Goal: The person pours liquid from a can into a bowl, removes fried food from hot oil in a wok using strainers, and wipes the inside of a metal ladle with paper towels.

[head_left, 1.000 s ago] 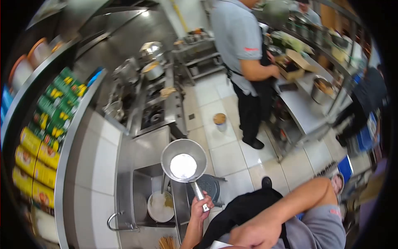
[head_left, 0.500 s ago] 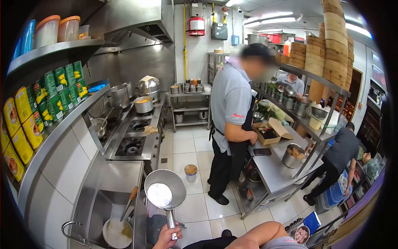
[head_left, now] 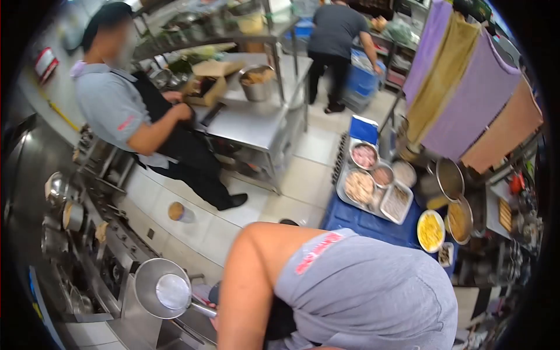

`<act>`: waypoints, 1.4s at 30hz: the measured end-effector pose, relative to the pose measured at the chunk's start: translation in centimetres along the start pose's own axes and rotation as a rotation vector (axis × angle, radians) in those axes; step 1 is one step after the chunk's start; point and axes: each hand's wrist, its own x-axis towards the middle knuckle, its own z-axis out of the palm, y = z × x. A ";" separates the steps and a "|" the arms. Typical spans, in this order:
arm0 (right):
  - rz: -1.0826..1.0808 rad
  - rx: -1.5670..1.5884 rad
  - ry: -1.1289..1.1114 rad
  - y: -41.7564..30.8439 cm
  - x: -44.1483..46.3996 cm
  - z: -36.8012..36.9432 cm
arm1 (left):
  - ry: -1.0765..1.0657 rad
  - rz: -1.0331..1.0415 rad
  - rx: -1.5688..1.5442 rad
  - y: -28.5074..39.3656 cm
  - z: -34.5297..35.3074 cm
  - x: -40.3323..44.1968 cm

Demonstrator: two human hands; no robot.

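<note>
A metal saucepan (head_left: pixel 149 297) with a long handle is at the lower left, its bright round bottom showing. My left hand (head_left: pixel 214 321) is closed around the handle, mostly hidden behind my right forearm. My right arm, in a grey sleeve, bends across the foreground. My right hand is below the view's edge. Under and beside the saucepan are metal counter surfaces by the sink area.
A co-worker (head_left: pixel 125 111) in an apron stands by a steel table (head_left: pixel 251 125); another person (head_left: pixel 338 44) bends over blue crates. A blue surface (head_left: pixel 350 219) holds trays and bowls of food. A tub (head_left: pixel 176 211) sits on the floor. Cloths (head_left: pixel 466 99) hang at right.
My view has swung to the right, bringing the food trays and hanging cloths into sight. The saucepan, still in my left hand, now appears further left. My right arm covers more of the foreground.
</note>
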 end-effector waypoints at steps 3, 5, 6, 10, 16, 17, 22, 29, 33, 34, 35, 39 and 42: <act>-0.053 0.073 0.000 -0.8 0.3 0.1 | 0.007 0.000 0.007 1.0 1.3 -0.9; -0.057 0.100 -0.020 -0.8 0.8 -0.7 | -0.012 -0.008 -0.018 1.5 1.4 -1.4; -0.048 0.109 -0.036 -0.7 1.2 -1.1 | -0.028 -0.020 -0.039 1.4 1.5 -1.5; -0.036 0.112 -0.130 -0.1 3.3 -3.3 | 0.079 0.055 0.102 0.2 -0.4 -1.1; -0.083 0.118 -0.297 -2.9 2.6 -4.6 | -0.039 -0.051 -0.134 0.6 -0.4 -0.8; -0.096 0.108 -0.322 -3.9 2.0 -4.6 | -0.032 -0.049 -0.115 0.6 -0.5 -0.8; -0.084 0.003 -0.517 -8.5 0.4 -7.9 | -0.061 -0.052 -0.081 1.4 0.6 -0.2; -0.098 0.119 -0.454 -11.3 -4.3 -11.8 | -0.139 -0.094 -0.063 1.9 3.4 1.4; -0.098 0.249 0.098 -8.4 -10.0 -15.0 | -0.224 -0.100 -0.079 1.7 5.8 1.7; 0.017 0.185 0.372 -6.3 -12.1 -16.1 | -0.253 -0.084 -0.076 1.5 7.0 1.9; 0.137 0.149 0.617 -4.3 -14.1 -17.2 | -0.293 0.009 -0.048 1.1 8.5 2.2; 0.566 0.069 0.979 9.0 -16.6 -19.0 | -0.289 0.001 -0.087 -0.3 12.1 3.9; 0.614 -0.663 0.479 12.7 -16.8 -19.1 | -0.210 0.011 -0.101 -2.5 13.6 7.5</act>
